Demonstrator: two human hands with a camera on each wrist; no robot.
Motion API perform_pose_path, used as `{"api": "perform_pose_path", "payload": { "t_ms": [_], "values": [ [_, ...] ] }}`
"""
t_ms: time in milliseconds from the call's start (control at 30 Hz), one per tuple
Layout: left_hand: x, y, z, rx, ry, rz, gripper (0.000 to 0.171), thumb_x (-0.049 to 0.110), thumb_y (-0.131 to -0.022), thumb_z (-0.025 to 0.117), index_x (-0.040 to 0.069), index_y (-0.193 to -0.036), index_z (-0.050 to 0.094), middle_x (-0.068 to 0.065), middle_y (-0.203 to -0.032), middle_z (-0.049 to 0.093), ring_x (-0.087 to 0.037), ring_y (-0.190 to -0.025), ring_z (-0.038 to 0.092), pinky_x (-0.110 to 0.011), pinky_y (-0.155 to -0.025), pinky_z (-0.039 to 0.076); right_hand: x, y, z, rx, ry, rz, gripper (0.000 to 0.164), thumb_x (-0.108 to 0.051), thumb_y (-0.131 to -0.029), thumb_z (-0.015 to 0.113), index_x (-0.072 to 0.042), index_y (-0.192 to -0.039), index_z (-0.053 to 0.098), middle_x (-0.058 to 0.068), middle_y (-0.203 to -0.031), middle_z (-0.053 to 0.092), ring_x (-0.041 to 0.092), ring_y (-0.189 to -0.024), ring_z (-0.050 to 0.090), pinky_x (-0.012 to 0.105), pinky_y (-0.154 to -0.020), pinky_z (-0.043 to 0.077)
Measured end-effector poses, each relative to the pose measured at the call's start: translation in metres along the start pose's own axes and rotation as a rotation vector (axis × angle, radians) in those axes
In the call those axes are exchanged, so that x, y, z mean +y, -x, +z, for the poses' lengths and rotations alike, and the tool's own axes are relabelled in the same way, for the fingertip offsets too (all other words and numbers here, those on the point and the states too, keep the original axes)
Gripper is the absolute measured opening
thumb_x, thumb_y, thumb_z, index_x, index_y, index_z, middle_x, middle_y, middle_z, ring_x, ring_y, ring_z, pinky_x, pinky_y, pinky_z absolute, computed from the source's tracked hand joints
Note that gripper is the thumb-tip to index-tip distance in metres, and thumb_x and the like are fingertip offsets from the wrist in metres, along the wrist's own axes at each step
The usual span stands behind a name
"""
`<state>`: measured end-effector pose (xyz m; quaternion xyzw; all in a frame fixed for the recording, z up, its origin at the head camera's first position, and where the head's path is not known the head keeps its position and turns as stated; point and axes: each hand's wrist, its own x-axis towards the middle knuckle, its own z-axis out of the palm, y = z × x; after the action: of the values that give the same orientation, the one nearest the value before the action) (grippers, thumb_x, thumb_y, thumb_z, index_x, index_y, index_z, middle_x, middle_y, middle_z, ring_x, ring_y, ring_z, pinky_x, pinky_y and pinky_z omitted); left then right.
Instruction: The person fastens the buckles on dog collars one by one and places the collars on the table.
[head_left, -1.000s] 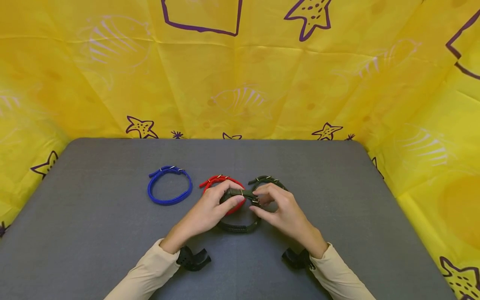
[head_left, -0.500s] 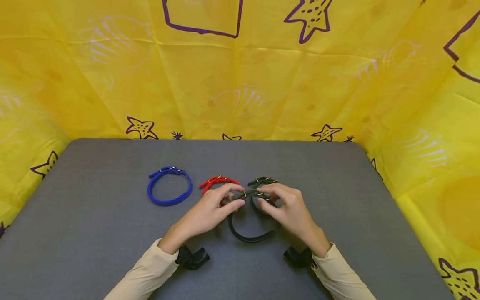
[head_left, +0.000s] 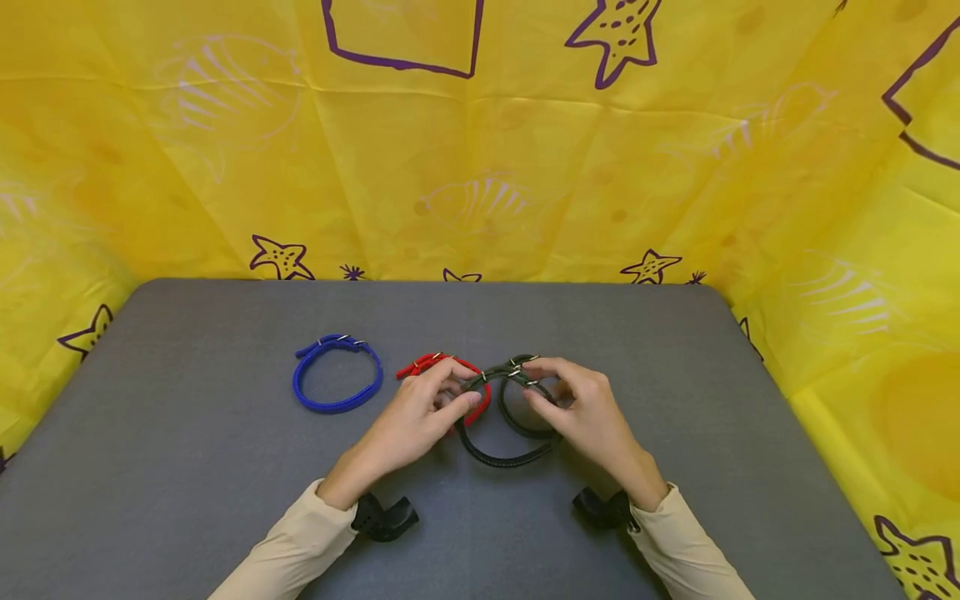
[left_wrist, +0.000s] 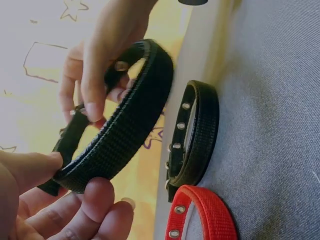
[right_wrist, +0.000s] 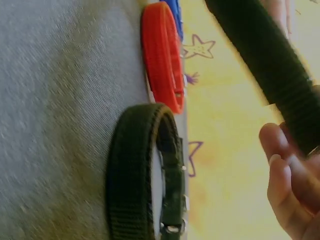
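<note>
A dark green buckled collar [head_left: 504,461], looped and held above the table, is between both hands. My left hand [head_left: 420,412] pinches its strap near a metal keeper, thumb on one side and fingers on the other, as the left wrist view shows. At the buckle end, my right hand [head_left: 592,408] grips the strap between thumb and fingers. In the left wrist view the held collar [left_wrist: 135,115] shows its ribbed outer face. Behind it on the table stands a second dark green collar [left_wrist: 205,135], with a red collar [left_wrist: 217,215] beside it.
Farther left on the grey table [head_left: 187,433] lies a blue collar [head_left: 337,407], buckled into a ring. Yellow cloth [head_left: 390,167] with sea-creature drawings hangs behind the table and along its sides. A black wrist camera [head_left: 386,518] sits by the left sleeve.
The held collar has turned, and its loop has shifted right, uncovering more of the red collar. My right hand has moved slightly right and up; my left hand has barely moved.
</note>
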<state>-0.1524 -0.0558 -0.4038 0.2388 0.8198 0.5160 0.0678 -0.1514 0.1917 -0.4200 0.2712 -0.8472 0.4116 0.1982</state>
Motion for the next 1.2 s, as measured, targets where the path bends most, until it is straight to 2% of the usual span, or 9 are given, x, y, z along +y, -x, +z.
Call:
{"api": "perform_pose_path", "payload": {
  "t_ms": [200, 367, 500, 600, 733, 933, 1100, 1200],
  "values": [
    [-0.001, -0.001, -0.001, 0.059, -0.007, -0.006, 0.021, 0.018, -0.096, 0.067, 0.010, -0.114, 0.062, -0.010, -0.094, 0.072, -0.009, -0.070, 0.064, -0.025, -0.058, 0.049, -0.001, -0.003, -0.010, -0.005, 0.015, 0.085, 0.023, -0.004, -0.079, 0.082, -0.008, -0.098, 0.072, 0.003, -0.082, 0.074, -0.001, -0.052, 0.056, 0.014, -0.050, 0.045],
    [-0.003, -0.001, -0.001, 0.065, 0.006, -0.023, 0.023, 0.017, -0.095, 0.068, 0.012, -0.116, 0.061, -0.011, -0.093, 0.072, -0.010, -0.067, 0.064, -0.024, -0.057, 0.047, -0.003, -0.005, -0.021, -0.105, 0.022, 0.167, 0.019, -0.009, -0.081, 0.082, -0.010, -0.098, 0.073, 0.002, -0.084, 0.075, 0.001, -0.050, 0.057, 0.019, -0.049, 0.046],
    [-0.004, -0.001, 0.000, 0.038, 0.013, -0.057, 0.027, 0.020, -0.094, 0.069, 0.014, -0.119, 0.060, -0.007, -0.094, 0.071, -0.013, -0.068, 0.065, -0.025, -0.058, 0.048, -0.003, -0.005, -0.030, -0.168, 0.028, 0.210, 0.018, -0.009, -0.083, 0.080, -0.012, -0.100, 0.076, 0.000, -0.083, 0.075, 0.005, -0.052, 0.061, 0.020, -0.051, 0.048],
    [-0.005, -0.002, 0.001, 0.005, 0.015, -0.075, 0.029, 0.021, -0.094, 0.070, 0.015, -0.120, 0.059, -0.003, -0.094, 0.070, -0.015, -0.070, 0.065, -0.025, -0.061, 0.049, 0.001, -0.006, -0.037, -0.148, 0.051, 0.203, 0.015, -0.009, -0.084, 0.079, -0.012, -0.099, 0.077, -0.002, -0.073, 0.073, 0.009, -0.050, 0.062, 0.019, -0.050, 0.046],
    [-0.006, -0.002, -0.001, -0.006, 0.006, -0.087, 0.027, 0.020, -0.094, 0.070, 0.016, -0.118, 0.059, 0.000, -0.093, 0.070, -0.014, -0.071, 0.065, -0.026, -0.064, 0.050, 0.016, -0.005, -0.049, -0.098, 0.115, 0.201, 0.012, -0.008, -0.086, 0.077, -0.011, -0.097, 0.078, 0.002, -0.065, 0.071, 0.011, -0.049, 0.065, 0.017, -0.047, 0.043],
    [-0.007, -0.002, -0.003, -0.009, -0.016, -0.083, 0.024, 0.021, -0.094, 0.069, 0.017, -0.116, 0.060, 0.000, -0.093, 0.070, -0.011, -0.075, 0.065, -0.026, -0.068, 0.052, 0.052, 0.001, -0.072, -0.030, 0.206, 0.294, 0.013, -0.008, -0.088, 0.074, -0.006, -0.100, 0.077, 0.012, -0.079, 0.076, 0.018, -0.055, 0.070, 0.016, -0.053, 0.047],
    [-0.010, -0.002, -0.006, 0.003, -0.037, -0.086, 0.022, 0.022, -0.095, 0.068, 0.016, -0.116, 0.062, 0.000, -0.094, 0.071, -0.012, -0.079, 0.066, -0.026, -0.070, 0.053, 0.082, 0.010, -0.088, -0.004, 0.202, 0.386, 0.014, -0.007, -0.089, 0.073, -0.002, -0.102, 0.076, 0.018, -0.086, 0.076, 0.021, -0.057, 0.071, 0.012, -0.056, 0.048],
    [-0.010, -0.003, -0.010, 0.025, -0.058, -0.088, 0.022, 0.023, -0.096, 0.067, 0.017, -0.117, 0.063, 0.000, -0.096, 0.071, -0.012, -0.081, 0.066, -0.026, -0.071, 0.053, 0.095, 0.016, -0.094, -0.007, 0.198, 0.411, 0.014, -0.005, -0.089, 0.073, 0.000, -0.101, 0.075, 0.020, -0.088, 0.075, 0.018, -0.057, 0.071, 0.012, -0.056, 0.049]
  ]
}}
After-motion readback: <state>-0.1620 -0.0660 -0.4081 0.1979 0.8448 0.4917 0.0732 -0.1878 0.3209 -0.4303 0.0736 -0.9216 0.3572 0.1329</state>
